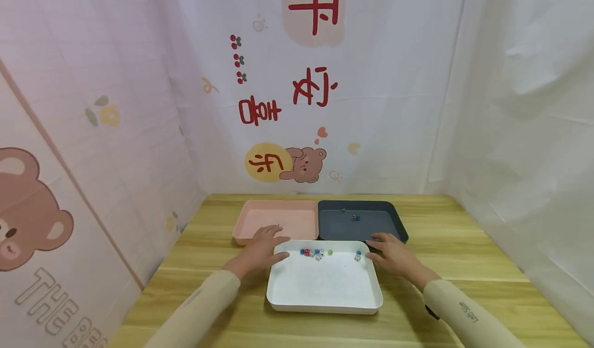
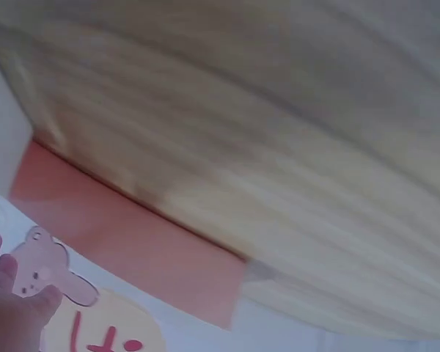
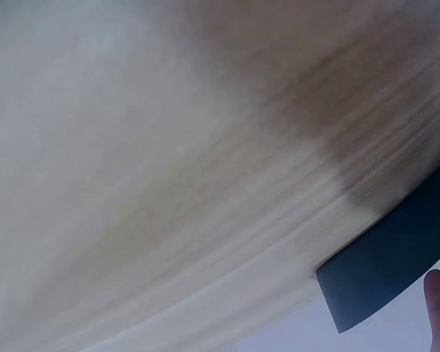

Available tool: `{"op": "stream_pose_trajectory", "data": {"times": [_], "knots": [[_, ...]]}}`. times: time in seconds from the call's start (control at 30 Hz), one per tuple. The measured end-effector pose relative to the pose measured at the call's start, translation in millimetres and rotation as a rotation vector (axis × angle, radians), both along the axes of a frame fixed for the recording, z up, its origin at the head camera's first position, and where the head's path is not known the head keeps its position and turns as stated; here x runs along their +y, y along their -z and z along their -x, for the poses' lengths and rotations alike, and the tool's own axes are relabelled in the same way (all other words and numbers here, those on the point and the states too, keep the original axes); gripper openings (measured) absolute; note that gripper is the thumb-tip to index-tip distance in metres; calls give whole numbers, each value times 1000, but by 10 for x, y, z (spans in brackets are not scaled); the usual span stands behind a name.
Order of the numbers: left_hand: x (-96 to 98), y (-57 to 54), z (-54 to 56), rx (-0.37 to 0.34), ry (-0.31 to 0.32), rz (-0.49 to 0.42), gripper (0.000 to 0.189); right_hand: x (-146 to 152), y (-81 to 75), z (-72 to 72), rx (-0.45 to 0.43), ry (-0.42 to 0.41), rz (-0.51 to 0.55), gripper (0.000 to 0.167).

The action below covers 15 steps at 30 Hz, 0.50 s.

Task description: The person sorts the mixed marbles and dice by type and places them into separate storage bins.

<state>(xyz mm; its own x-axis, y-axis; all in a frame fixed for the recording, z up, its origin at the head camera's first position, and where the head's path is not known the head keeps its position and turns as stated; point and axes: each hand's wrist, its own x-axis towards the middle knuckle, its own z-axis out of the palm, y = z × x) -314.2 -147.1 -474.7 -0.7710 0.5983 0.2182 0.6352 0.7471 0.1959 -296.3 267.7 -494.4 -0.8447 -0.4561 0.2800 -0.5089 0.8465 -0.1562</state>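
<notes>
A white tray (image 1: 325, 281) lies between my hands. Along its far side sit a red die (image 1: 307, 252), several white dice (image 1: 318, 257), a blue bead (image 1: 302, 251) and a green bead (image 1: 330, 252). Another white die (image 1: 357, 258) with a blue bead (image 1: 359, 253) is near its right wall. My left hand (image 1: 262, 247), fingers relaxed, hovers by the front edge of the pink tray (image 1: 297, 211); a small white die (image 1: 277, 224) shows just past its fingertips. My right hand (image 1: 394, 255), loosely spread, is beside the white tray's far right corner, fingertips overlapping the dark tray's front edge.
Behind the white tray, the pink tray and the dark blue-grey tray (image 1: 334, 229) stand side by side. Small blue pieces (image 1: 355, 217) and a greenish piece (image 1: 343, 211) lie in the dark one. Printed white curtains (image 1: 380, 105) enclose the wooden table (image 1: 445, 234).
</notes>
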Motion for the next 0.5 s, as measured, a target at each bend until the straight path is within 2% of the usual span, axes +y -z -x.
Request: {"op": "stream_pose_trajectory", "data": {"times": [0.23, 0.5], "knots": [[306, -53, 72, -30, 34, 86, 46, 41, 14, 5, 8, -7, -7, 47], [486, -48, 102, -52, 5, 130, 39, 55, 1, 37, 51, -54, -45, 45]]}}
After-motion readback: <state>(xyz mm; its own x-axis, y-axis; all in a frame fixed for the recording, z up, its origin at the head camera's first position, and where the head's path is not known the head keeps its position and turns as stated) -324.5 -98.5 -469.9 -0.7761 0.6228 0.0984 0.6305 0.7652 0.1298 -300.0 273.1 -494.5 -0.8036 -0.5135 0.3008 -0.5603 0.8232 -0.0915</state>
